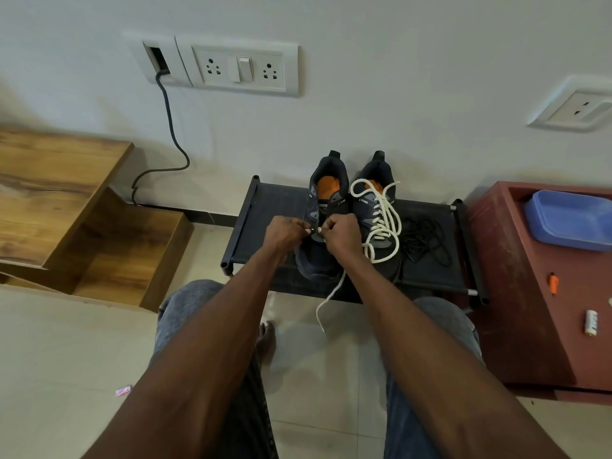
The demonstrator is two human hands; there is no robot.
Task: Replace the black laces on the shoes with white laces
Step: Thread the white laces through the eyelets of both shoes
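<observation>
Your two shoes sit side by side on the black rack (265, 200) against the wall, toes toward you. The right shoe (376, 210) is already threaded with a white lace (385, 223), its loose ends looped over the tongue and down by the toe. The left shoe (323, 226) has bare upper eyelets, and both your hands are working at its lower eyelets. Your left hand (286, 231) has its fingers curled, pinching at the eyelet edge of the shoe; whether it holds lace or only the flap I cannot tell. Your right hand (341, 235) is curled round the second white lace (331, 293), which trails down from under that hand, over the rack's front edge, and ends above the floor between your knees. The black laces (425, 238) lie in a loose tangle on the rack, just right of the right shoe. Beside the rack stands a red cabinet (516, 293) with a blue tray (569, 220) on top. A dark cable (170, 127) hangs from the wall socket (245, 69), and wooden steps (66, 200) stand to your left
</observation>
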